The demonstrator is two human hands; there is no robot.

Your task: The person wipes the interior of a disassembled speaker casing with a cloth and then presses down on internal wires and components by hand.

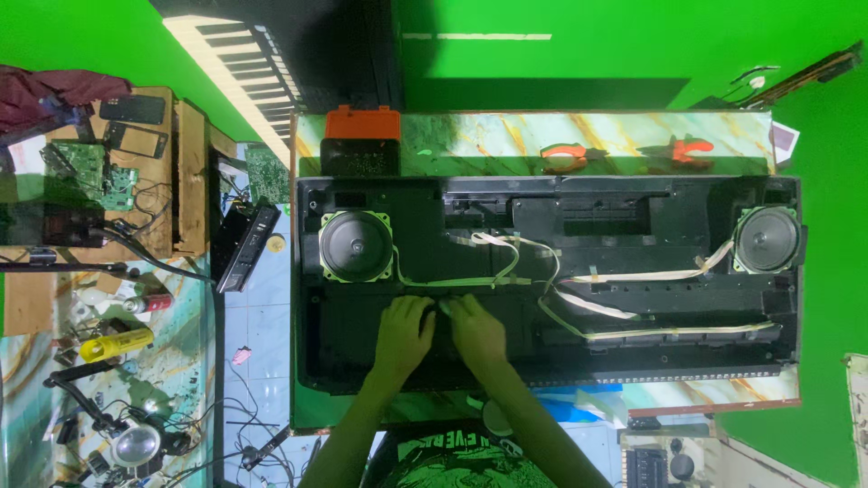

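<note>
Nearest the camera, two bare forearms run up from the 6 o'clock edge and meet at the lower middle of an opened keyboard case. The left hand lies palm down on the case's black inner floor, fingers bent and bunched, tips pressed to the surface beside a green circuit strip. The right hand sits just beside it, at its 3 o'clock, knuckles nearly touching, fingers likewise curled down onto the floor. Whether either hand pinches a small part cannot be told; the fingertips are hidden under the knuckles.

The case is a long, black, shallow tray lying across a marbled green table, filling the centre of the view. Inside it, a round left speaker in a pale green frame sits at 10 o'clock from the hands, and a right speaker far out at 2 o'clock. Flat cream ribbon cables loop and cross from the middle toward 3 o'clock.

Farther off, at 12 o'clock on the table, stand an orange-topped box and two orange-handled pliers. Beyond, at 11 o'clock, a set of piano keys leans against the green wall.
</note>
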